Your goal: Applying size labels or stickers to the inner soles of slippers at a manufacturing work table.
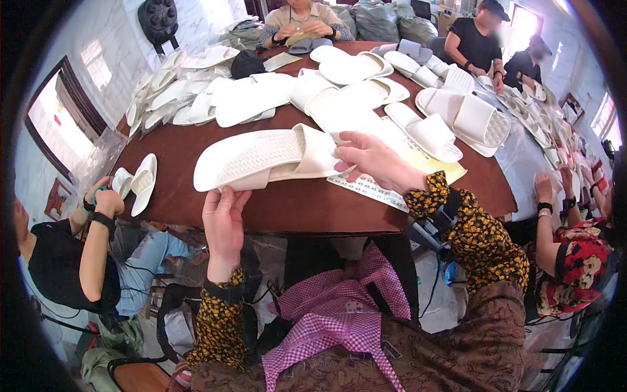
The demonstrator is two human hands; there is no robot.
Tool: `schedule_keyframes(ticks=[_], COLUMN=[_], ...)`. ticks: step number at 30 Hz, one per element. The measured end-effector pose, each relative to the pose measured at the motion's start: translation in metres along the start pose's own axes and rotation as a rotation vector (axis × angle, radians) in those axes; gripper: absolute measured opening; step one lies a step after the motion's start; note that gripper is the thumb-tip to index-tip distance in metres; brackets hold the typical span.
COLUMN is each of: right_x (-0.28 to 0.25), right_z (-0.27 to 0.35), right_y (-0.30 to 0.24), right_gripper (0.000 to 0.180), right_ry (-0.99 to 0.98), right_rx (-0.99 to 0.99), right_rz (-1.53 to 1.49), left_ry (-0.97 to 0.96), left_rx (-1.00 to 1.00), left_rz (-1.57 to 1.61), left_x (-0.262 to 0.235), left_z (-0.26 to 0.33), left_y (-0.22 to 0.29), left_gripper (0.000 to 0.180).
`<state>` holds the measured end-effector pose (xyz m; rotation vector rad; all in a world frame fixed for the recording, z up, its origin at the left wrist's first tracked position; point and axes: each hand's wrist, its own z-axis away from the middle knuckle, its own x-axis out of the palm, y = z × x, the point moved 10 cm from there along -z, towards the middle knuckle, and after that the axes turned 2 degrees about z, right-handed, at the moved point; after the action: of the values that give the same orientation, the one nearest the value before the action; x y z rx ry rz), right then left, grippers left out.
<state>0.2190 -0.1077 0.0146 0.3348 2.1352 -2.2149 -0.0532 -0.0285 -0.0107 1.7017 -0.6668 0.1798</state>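
Observation:
A white slide sandal (245, 157) with a textured footbed is held level over the near edge of the brown table. My left hand (225, 215) grips its near side edge, thumb up against the side and fingers beneath. At the strap end, my right hand (375, 160) has its fingers stretched and spread beside the strap (317, 150); whether they touch it is unclear. Under my right hand lies a white sheet of small printed stickers (366, 187), with a yellow backing sheet (450, 171) next to it. More white slides (428, 137) rest just beyond.
Heaped white slides (189, 91) cover the far left of the brown table (274, 212). A dark cap-like item (248, 64) sits among them. People work around the table: one at left (72, 261), one across (304, 26), others at right. Clear plastic sheeting (522, 176) covers the right-hand surface.

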Motion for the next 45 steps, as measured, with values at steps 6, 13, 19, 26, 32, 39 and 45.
schedule_keyframes(ticks=[6,13,19,26,32,39,45], right_x=[0.003,-0.004,-0.024,-0.035,-0.047,-0.067,-0.078], right_z=[-0.004,-0.003,0.007,0.033,0.066,0.088,0.103], right_y=[0.015,0.007,-0.015,-0.049,-0.054,-0.045,-0.035], right_gripper=[0.053,0.039,0.021,0.008,0.011,0.02,0.023], right_ry=[0.095,0.114,0.208,0.073,0.107,0.18,0.198], right_rx=[0.107,0.099,-0.007,-0.125,-0.111,-0.101,-0.102], right_rz=[-0.312,-0.486,-0.445,-0.444,-0.442,-0.39,-0.386], left_ry=[-0.031,-0.043,-0.022,-0.094,-0.117,0.004,0.028], left_rx=[0.09,0.189,0.298,0.396,0.428,0.453,0.418], left_rz=[0.034,-0.029,-0.443,-0.344,-0.321,-0.26,-0.212], left_x=[0.002,0.005,0.023,0.034,0.026,0.004,-0.013], left_z=[0.017,0.026,0.039,0.049,0.055,0.056,0.05], left_y=[0.018,0.039,0.063,0.066,0.077,0.111,0.133], left_gripper=[0.025,0.026,0.027,0.033,0.035,0.037,0.029])
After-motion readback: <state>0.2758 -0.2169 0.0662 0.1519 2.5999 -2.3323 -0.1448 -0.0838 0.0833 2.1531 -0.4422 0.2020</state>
